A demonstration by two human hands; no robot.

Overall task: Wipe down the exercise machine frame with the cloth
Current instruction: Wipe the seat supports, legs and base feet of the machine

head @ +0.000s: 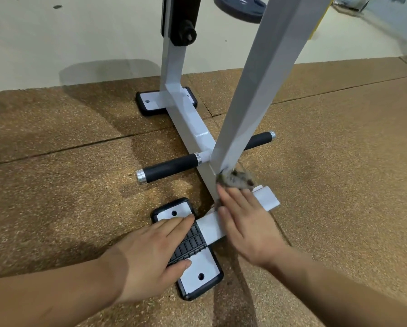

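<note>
Because I wanted the frame (173,72) steady, my left hand (150,253) lay flat, fingers straight, on the foot plate (199,267), while my right hand (249,230), fingers also stretched out, pressed the cloth (236,179) where the slanted post (256,90) met the floor beam (193,131).

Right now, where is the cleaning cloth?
The cloth is just right of centre in the head view, pressed under the right hand against the foot of the slanted white post, where it joins the floor bar.

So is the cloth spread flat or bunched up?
Bunched: the cloth is a crumpled wad, pressed by the right hand against the post base.
</note>
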